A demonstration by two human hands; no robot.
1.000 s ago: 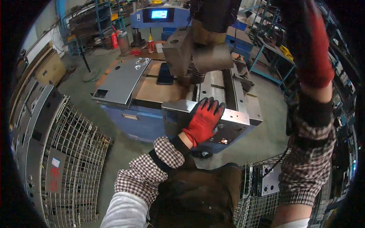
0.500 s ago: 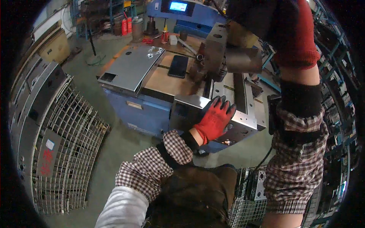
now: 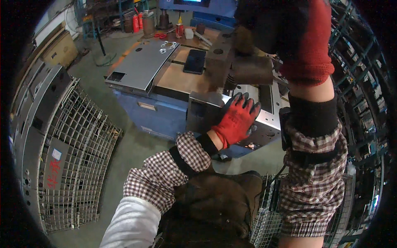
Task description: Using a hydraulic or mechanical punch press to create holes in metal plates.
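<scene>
My left hand (image 3: 236, 120), in a red glove with dark fingertips, rests with spread fingers on the silvery edge of a sheet-metal part (image 3: 266, 119) at the table's front. My right hand (image 3: 304, 45), also gloved in red and black, is raised at the upper right. Its dark fingers look curled beside a heavy dark metal tool head (image 3: 218, 60). What they grip is hidden in shadow. A thick cylinder (image 3: 253, 70) sticks out from the tool head above the sheet-metal part.
On the blue worktable (image 3: 153, 113) lie a grey metal panel (image 3: 140, 66) with cut-outs, a black phone (image 3: 194, 61) and red-handled pliers (image 3: 160, 35). A wire cage (image 3: 80, 161) stands at left, another wire basket (image 3: 264, 215) low right. Crowded shelving (image 3: 364, 107) lines the right.
My view has shifted, so the table sits higher in the picture. My right hand and the tool head appear farther left and partly lower. My left hand stays on the sheet-metal part.
</scene>
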